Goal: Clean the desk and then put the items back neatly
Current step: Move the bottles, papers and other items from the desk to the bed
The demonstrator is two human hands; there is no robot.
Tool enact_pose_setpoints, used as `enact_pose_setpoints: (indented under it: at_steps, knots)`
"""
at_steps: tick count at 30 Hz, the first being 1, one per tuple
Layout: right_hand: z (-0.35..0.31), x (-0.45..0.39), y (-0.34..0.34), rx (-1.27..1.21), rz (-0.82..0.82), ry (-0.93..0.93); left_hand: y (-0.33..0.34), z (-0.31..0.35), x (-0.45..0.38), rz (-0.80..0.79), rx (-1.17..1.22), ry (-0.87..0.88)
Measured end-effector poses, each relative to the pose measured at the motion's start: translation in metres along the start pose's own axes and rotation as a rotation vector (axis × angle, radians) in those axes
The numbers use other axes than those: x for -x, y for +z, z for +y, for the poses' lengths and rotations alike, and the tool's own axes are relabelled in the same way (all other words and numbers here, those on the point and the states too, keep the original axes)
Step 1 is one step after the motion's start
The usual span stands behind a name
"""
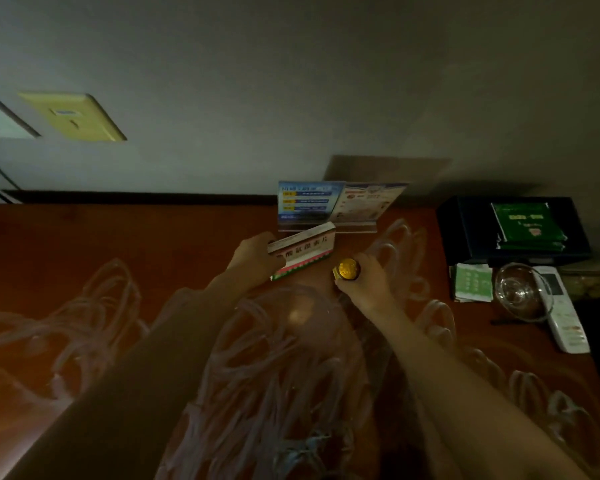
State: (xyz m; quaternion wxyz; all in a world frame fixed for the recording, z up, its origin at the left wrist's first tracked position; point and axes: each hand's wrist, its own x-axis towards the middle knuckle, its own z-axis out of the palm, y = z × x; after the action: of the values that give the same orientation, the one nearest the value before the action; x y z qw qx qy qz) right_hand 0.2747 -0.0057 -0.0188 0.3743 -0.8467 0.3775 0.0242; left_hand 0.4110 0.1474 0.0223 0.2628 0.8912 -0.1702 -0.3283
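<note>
I see white med box point(303, 249) w/ red-green edge, tilted, lifted just above desk point(118, 258); gold-capped small bottle point(347, 269) upright just right of it.

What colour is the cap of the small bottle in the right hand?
Gold: the bottle cap, gripped by the right hand, shows in the head view.

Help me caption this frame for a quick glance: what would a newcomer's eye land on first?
Most striking are the two hands mid-desk: the left hand grips a medicine box, and the right hand holds a small bottle with a shiny gold cap. Just behind them two acrylic sign stands stand against the wall. At the right edge, green packets lie on a dark tray, with a glass bowl and a white remote in front of it.
</note>
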Motion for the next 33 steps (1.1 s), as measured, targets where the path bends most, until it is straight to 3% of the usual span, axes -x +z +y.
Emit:
enact_pose_setpoints:
  at_steps: [7,11,16,25,33]
  knots:
    - [0.013,0.078,-0.026,-0.109,0.094,0.003,0.003,0.006,0.038,-0.045,-0.025,0.078]
    - [0.043,0.131,-0.057,-0.09,0.123,0.098,0.031,0.038,0.063,-0.127,-0.1,0.198]
    - [0.1,0.205,-0.104,-0.072,0.272,0.224,0.081,0.096,0.115,-0.244,-0.146,0.362]
    - [0.225,0.392,-0.171,-0.197,0.605,0.439,0.223,0.203,0.266,-0.436,-0.303,0.678]
    - [0.33,0.625,-0.189,-0.349,0.89,0.737,0.389,0.257,0.471,-0.763,-0.342,0.866]
